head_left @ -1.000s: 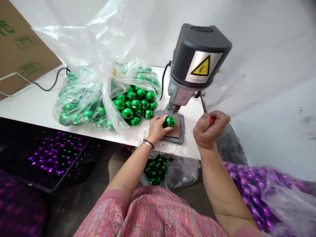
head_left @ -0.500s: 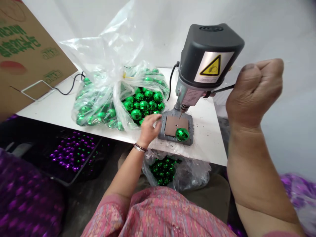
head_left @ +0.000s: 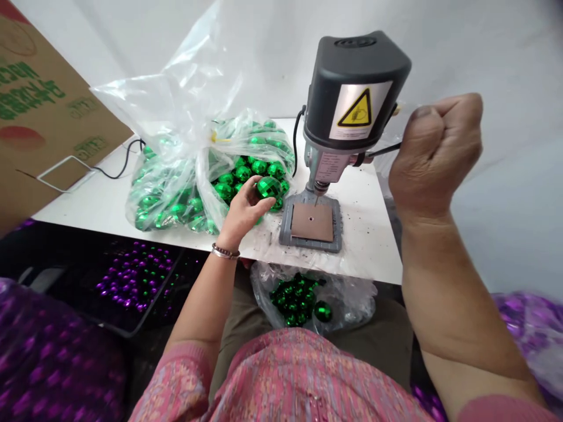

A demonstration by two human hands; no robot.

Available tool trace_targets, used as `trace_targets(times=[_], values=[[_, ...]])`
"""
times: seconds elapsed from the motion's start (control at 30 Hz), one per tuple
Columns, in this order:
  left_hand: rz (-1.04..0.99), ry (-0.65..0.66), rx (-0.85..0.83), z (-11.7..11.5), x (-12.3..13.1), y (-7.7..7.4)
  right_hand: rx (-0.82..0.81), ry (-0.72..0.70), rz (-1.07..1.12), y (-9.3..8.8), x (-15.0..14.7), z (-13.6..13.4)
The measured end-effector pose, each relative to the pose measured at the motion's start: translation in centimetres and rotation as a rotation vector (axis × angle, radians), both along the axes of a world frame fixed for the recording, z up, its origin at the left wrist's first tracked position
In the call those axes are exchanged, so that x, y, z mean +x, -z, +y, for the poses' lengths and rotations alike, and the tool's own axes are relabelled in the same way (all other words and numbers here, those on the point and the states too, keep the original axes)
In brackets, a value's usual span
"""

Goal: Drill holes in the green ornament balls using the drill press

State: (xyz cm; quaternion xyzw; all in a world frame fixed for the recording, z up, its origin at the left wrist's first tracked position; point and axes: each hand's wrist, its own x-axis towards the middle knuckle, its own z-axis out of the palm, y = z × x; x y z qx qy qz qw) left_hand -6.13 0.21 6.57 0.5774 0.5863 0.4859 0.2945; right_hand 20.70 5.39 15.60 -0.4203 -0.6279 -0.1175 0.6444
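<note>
A green bauble (head_left: 269,187) rests in the left hand (head_left: 240,215), held above the desk (head_left: 360,246) just in front of the bag. The left fingers (head_left: 248,192) are curled partway, spread around the underside of the bauble and touching it, a cupped hold that seems to suit something round and likely to roll.

From the head camera, a clear plastic bag of green baubles (head_left: 176,196) lies just behind the left fingers on the desk. To their right stands a bench drill (head_left: 352,88), its thin bit pointing down over a brown pad (head_left: 311,221) with a small hole, set in a grey base (head_left: 285,231). The pad's hole appears placed to sit under the bit.

The right hand (head_left: 435,149) is raised beside the drill, its right fingers (head_left: 444,114) closed tightly into a fist around the end of a dark lever (head_left: 385,150). This hold appears to keep the drill's control within direct reach. Below the desk's front edge, nearer the body, a second clear bag (head_left: 352,302) holds more green baubles.
</note>
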Motion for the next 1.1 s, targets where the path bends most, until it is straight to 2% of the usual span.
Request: trace_targets(times=[0.07,0.17,0.33,0.5,0.63,0.73,0.9,1.1], values=[[-0.301,0.120,-0.083,-0.5,1.3,0.5,-0.028,-0.036,-0.001,-0.1,0.0,-0.2],[-0.567,0.199,-0.258,-0.5,3.0,1.4,-0.087,-0.073,0.000,-0.4,0.0,-0.6],[-0.723,0.257,-0.395,0.0,4.6,2.6,-0.165,-0.060,-0.013,-0.7,-0.1,-1.1],[-0.784,0.201,-0.496,0.6,5.1,2.9,-0.188,-0.065,-0.017,-0.7,-0.1,-1.2],[-0.731,0.097,-0.504,1.0,5.6,3.3,-0.177,-0.066,-0.030,-0.7,-0.2,-1.3],[-0.551,0.049,-0.425,1.4,6.1,3.8,-0.167,-0.065,-0.036,-0.7,-0.3,-1.4],[-0.211,0.080,-0.360,2.1,7.0,4.6,-0.151,-0.057,-0.028,-0.9,-0.3,-1.7],[-0.088,0.113,-0.343,2.4,7.7,4.8,-0.109,-0.065,-0.011,-0.7,-0.5,-1.8]])
